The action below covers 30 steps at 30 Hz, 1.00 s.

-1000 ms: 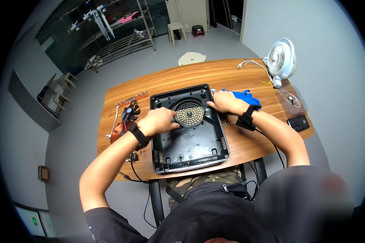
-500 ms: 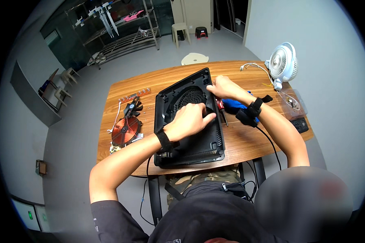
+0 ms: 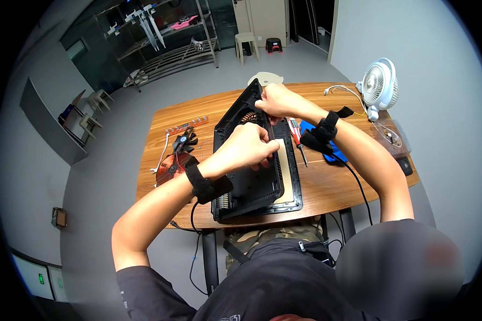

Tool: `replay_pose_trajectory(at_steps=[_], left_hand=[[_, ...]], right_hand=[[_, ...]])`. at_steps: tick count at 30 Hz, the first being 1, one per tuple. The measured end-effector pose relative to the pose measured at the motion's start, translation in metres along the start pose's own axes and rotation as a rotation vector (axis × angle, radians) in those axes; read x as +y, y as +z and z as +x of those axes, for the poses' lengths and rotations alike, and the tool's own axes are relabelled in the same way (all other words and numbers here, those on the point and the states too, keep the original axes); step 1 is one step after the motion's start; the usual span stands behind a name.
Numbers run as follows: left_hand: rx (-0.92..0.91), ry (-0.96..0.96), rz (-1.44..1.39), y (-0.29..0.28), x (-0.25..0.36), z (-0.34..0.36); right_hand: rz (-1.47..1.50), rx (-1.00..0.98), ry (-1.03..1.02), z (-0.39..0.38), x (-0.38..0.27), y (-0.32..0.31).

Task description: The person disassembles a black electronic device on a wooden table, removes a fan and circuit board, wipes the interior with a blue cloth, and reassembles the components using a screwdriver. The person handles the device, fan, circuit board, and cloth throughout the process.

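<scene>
A black plastic housing [image 3: 235,184] with a round vent is tilted up on its side. Under it lies a black-rimmed panel with a beige plate [image 3: 288,176]. My left hand [image 3: 243,144] grips the raised right edge at about its middle, while my right hand [image 3: 273,104] holds that edge near the far corner. Right of them lie a red-and-white screwdriver [image 3: 296,134] and blue cloth or gloves [image 3: 338,154], partly under my wrist gear. At left are a black fan part [image 3: 186,138], an orange-red round fan part [image 3: 172,167] and a small strip board [image 3: 186,125].
A white desk fan [image 3: 380,83] with loose cables stands at the wooden table's [image 3: 326,190] back right, beside a clear plastic bag [image 3: 393,139]. A cream stool [image 3: 265,77] is behind the table; a metal shelf [image 3: 166,61] and more stools [image 3: 99,99] stand farther back. Black cables run from my wrists.
The housing has gone from lying flat to tilting steeply up at its right side, exposing the panel underneath. Both my hands have risen with that edge; my left hand also moved rightward.
</scene>
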<state>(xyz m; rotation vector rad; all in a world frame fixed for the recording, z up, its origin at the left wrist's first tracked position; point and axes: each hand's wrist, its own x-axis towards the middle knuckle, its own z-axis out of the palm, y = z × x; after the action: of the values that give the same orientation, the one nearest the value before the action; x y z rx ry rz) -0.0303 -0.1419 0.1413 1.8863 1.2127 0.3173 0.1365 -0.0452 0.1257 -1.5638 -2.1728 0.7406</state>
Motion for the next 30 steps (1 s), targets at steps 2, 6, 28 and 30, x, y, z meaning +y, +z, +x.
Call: replay_pose_trajectory(at_steps=[2,6,28,30], left_hand=[[0.027,-0.030,-0.039,-0.005,0.006,-0.007],[0.066,-0.016,-0.170,-0.022,-0.009,-0.010],[0.290,0.285,-0.774,-0.079,-0.068,-0.057],[0.317,0.257,-0.785,-0.078,-0.076,-0.056]], right_hand=[[-0.011,0.021,-0.029,0.004,0.001,0.000],[0.013,0.099,-0.020,0.007,0.012,-0.001],[0.682,-0.266,0.325,-0.004,0.071,0.063],[0.710,-0.287,0.337,0.001,0.085,0.065]])
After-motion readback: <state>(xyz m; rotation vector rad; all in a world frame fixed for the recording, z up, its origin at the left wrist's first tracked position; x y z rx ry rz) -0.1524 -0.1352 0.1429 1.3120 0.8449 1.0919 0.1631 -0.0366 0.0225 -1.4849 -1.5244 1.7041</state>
